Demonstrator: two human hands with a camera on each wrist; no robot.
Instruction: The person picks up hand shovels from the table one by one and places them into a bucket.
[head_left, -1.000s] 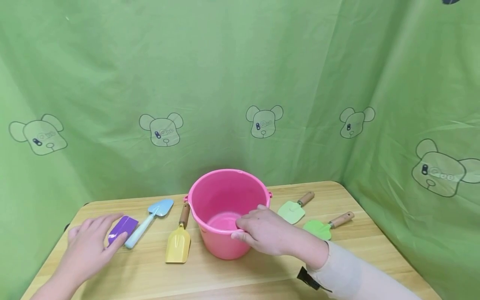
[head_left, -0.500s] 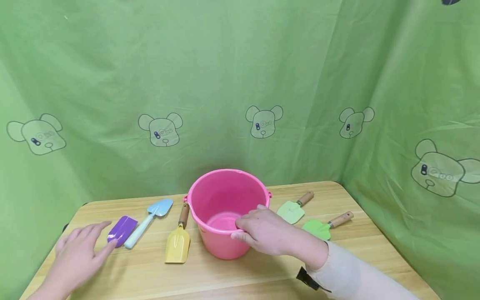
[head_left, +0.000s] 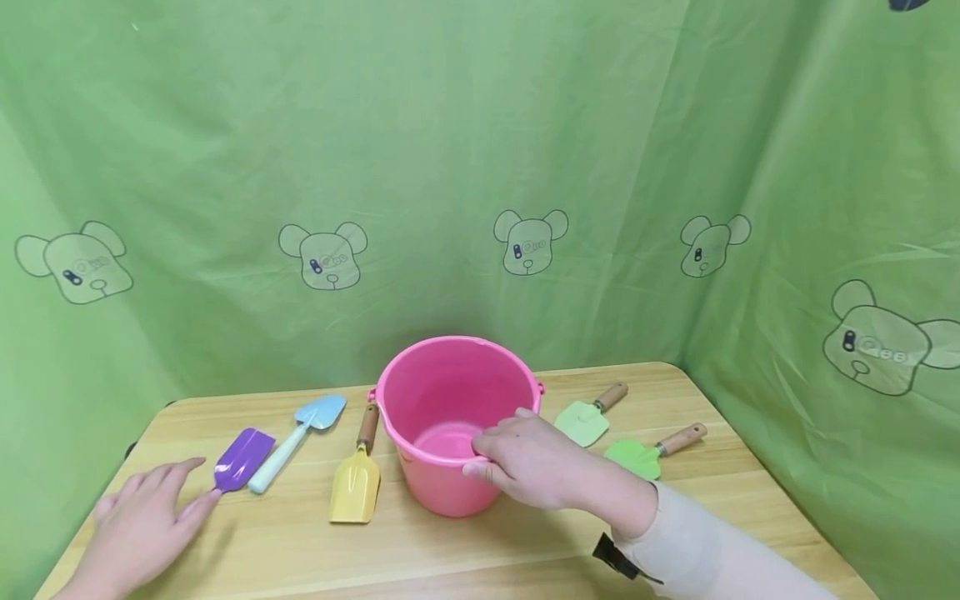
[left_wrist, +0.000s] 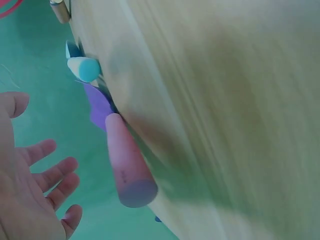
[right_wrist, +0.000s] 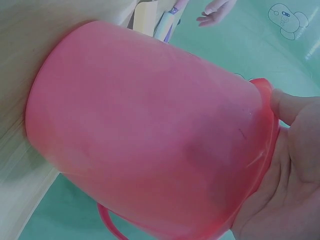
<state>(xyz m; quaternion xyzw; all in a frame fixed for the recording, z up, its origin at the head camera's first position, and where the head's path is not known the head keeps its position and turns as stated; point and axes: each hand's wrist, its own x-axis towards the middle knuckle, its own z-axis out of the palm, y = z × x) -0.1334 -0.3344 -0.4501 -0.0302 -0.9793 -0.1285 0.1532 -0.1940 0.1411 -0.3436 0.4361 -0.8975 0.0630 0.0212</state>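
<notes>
My right hand [head_left: 525, 460] grips the near rim of a pink bucket [head_left: 450, 492], thumb outside and fingers over the edge; the right wrist view shows the thumb on the rim of the bucket [right_wrist: 140, 115]. On the left, my left hand [head_left: 142, 521] hovers over a small purple shovel [head_left: 243, 458] with its fingers spread. The head view hides the shovel's handle behind that hand. In the left wrist view, the pink handle [left_wrist: 129, 162] lies on the table, apart from the fingers of the left hand [left_wrist: 30, 185].
Beside the purple shovel lies a light blue trowel [head_left: 288, 450], then a yellow shovel [head_left: 356, 487] with a wooden handle. Right of the bucket are a pale green shovel [head_left: 583, 423] and a bright green one [head_left: 636, 457]. Green curtains [head_left: 435, 167] border the wooden table [head_left: 285, 554].
My left hand has moved left and towards me, uncovering more of the purple shovel's blade. The right hand and the bucket have stayed in place.
</notes>
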